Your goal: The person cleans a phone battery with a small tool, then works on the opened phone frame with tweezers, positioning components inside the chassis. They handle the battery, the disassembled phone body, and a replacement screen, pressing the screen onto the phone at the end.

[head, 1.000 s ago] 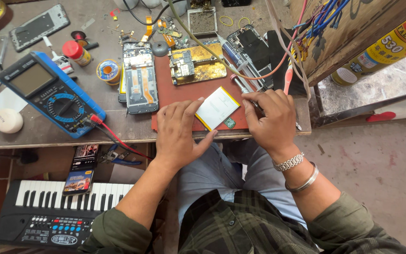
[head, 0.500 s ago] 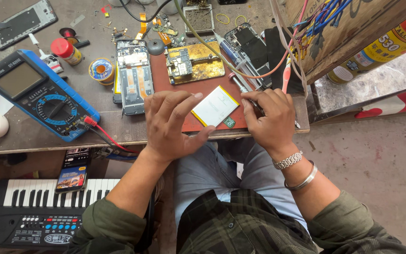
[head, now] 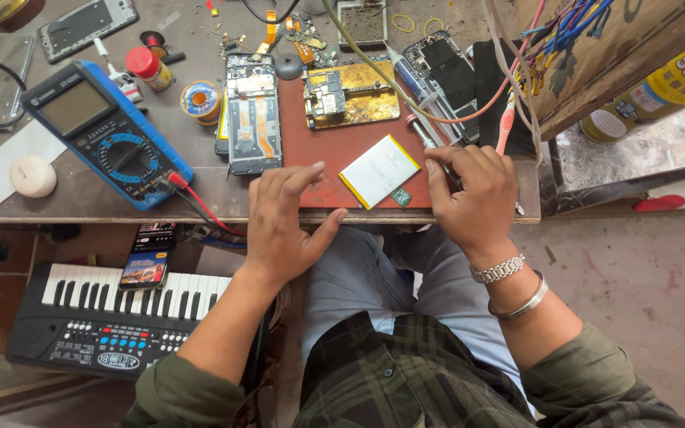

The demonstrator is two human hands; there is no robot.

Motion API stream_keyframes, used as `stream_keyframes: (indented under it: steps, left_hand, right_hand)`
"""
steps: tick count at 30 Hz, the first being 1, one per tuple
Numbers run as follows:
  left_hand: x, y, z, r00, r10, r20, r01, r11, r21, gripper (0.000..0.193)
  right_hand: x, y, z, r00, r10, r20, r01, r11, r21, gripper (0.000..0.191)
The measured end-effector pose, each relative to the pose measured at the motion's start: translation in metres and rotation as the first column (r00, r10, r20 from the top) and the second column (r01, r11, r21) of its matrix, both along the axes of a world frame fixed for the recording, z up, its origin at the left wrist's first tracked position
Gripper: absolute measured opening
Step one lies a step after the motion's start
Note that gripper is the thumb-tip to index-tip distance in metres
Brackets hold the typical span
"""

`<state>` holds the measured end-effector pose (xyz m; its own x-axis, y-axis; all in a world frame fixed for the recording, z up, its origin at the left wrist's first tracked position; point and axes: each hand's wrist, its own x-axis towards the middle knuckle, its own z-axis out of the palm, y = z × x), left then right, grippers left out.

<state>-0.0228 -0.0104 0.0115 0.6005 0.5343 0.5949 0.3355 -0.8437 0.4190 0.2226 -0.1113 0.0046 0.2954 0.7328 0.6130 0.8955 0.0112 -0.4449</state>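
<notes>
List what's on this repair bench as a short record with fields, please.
Left hand: flat on the reddish-brown work mat, fingers spread
Right hand: at the mat's right edge, gripping a thin dark tool; its tip is hidden
Between hands: white rectangular phone battery with yellow edge
Behind: opened phone frame, gold circuit board
Left: blue multimeter

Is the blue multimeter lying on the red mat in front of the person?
No, the blue multimeter lies on the bare wooden bench to the left of the red mat, apart from it.
</notes>
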Motion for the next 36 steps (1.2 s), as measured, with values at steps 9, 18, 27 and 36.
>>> stream_keyframes:
  steps: [9, 18, 27, 36]
  left_hand:
    - [-0.049, -0.026, -0.034, 0.978, 0.207, -0.007, -0.205, 0.975, 0.083, 0.069]
    - [-0.150, -0.019, -0.033, 0.625, 0.764, -0.161, -0.780, 0.620, -0.081, 0.105]
    - [-0.175, -0.004, -0.047, 0.458, 0.749, -0.478, -0.879, 0.462, -0.117, 0.137]
    - [-0.177, 0.011, -0.043, 0.394, 0.743, -0.541, -0.909, 0.400, -0.112, 0.125]
  right_hand:
    - [0.002, -0.001, -0.001, 0.999, 0.021, -0.026, -0.021, 1.000, 0.011, 0.008]
    - [0.004, -0.001, -0.005, 0.999, 0.025, -0.036, -0.025, 1.000, 0.014, 0.008]
    - [0.005, 0.000, -0.011, 0.999, 0.036, -0.022, -0.035, 0.999, 0.011, 0.008]
    - [0.004, -0.001, -0.012, 0.998, 0.040, -0.039, -0.039, 0.999, 0.026, 0.008]
